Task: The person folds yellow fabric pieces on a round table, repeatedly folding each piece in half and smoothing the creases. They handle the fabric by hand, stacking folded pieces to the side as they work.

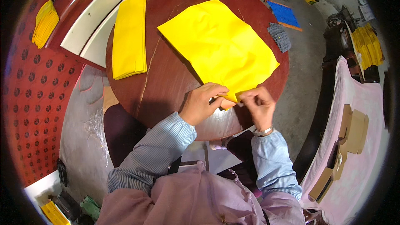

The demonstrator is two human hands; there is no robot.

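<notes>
Left hand (204, 103), right hand (259, 106) at near corner of yellow sheet (221, 43)

Folded yellow stack (129, 37) left on round table (164, 83). Left hand: thumb and fingers close at corner; can't tell if gripping. Sheet spread mid-table, slightly rumpled. Right hand: narrow pinch on corner. Best, I'd judge: left steadies, right aligns edge with small pinches, no tugging.

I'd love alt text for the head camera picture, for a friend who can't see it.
A person's left hand and right hand work at the near corner of a large yellow sheet on a round, dark red table. A long yellow stack lies to its left.
</notes>
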